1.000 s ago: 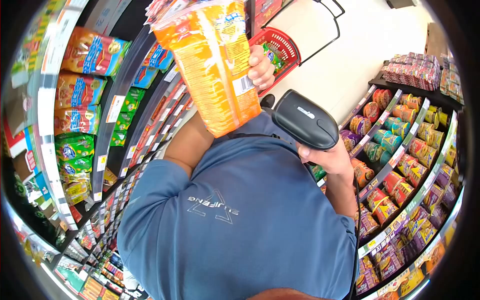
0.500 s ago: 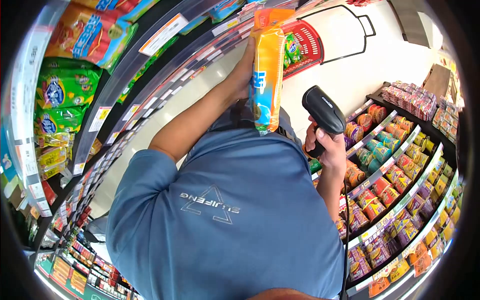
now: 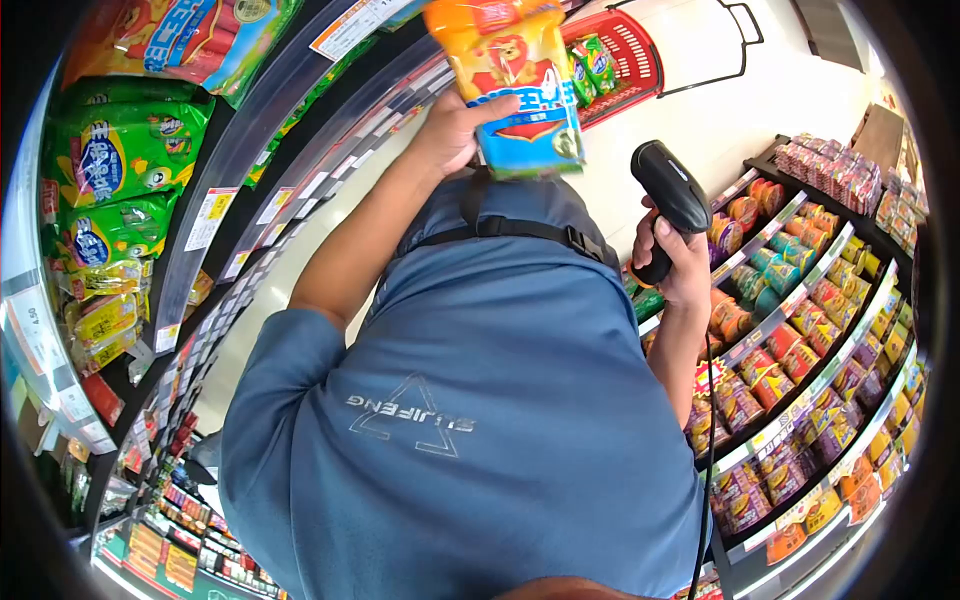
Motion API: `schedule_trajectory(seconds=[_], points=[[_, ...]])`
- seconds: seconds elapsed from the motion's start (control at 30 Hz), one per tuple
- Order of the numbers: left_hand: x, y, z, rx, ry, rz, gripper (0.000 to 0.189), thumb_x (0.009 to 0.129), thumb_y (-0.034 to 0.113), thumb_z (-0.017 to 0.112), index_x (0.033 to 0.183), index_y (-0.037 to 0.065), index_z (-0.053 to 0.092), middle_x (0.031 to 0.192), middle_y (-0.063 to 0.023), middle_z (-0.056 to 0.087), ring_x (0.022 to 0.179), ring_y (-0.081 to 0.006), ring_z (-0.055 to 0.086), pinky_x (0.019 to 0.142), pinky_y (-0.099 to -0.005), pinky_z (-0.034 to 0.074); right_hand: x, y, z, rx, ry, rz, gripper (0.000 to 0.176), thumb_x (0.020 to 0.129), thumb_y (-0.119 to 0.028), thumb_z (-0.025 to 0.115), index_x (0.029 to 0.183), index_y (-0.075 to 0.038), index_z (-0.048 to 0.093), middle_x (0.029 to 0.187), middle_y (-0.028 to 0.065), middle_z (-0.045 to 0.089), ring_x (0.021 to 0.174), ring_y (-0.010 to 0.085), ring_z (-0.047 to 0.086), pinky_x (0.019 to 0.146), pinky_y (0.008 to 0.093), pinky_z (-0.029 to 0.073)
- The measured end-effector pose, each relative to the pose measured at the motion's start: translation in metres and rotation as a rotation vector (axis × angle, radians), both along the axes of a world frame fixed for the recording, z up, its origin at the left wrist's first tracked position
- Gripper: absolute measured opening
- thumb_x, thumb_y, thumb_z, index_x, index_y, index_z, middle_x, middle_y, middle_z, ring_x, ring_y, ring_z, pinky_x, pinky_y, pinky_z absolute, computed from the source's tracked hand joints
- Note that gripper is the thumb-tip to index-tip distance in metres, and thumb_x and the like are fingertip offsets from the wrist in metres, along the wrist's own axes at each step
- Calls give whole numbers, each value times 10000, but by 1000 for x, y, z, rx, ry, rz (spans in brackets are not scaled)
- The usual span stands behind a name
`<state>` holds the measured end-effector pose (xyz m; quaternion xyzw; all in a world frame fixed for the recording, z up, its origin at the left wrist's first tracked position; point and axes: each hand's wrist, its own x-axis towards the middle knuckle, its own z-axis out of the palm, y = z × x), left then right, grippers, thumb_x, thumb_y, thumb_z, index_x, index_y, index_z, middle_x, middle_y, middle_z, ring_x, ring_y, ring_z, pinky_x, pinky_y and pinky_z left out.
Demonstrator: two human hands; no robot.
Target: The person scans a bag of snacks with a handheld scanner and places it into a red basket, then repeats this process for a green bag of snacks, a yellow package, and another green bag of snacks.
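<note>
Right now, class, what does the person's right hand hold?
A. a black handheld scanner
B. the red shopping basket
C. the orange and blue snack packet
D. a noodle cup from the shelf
A: the right hand is closed around the handle of the black handheld scanner, while the left hand holds up the orange and blue snack packet.
</note>
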<state>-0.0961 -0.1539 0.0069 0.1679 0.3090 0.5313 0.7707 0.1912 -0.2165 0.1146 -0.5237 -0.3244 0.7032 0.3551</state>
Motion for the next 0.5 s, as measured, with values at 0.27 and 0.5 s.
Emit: schedule_trajectory(seconds=[0.27,0.5], points=[[-63,-11,-18,252,621,354,512,729,-105,725,1191,17,541,1165,-97,593,1078,-196,592,946,-343,479,2,-5,-15,-50,-36,31,397,882,-209,652,1149,42,500,666,32,528,530,115,517,497,251,438],[-75,25,-12,331,1028,583,465,736,-56,767,1145,-9,550,1101,-95,628,1001,-186,612,913,-310,481,14,0,-17,-111,-73,36,227,844,-169,713,963,-15,597,669,-3,547,534,88,519,500,240,428]])
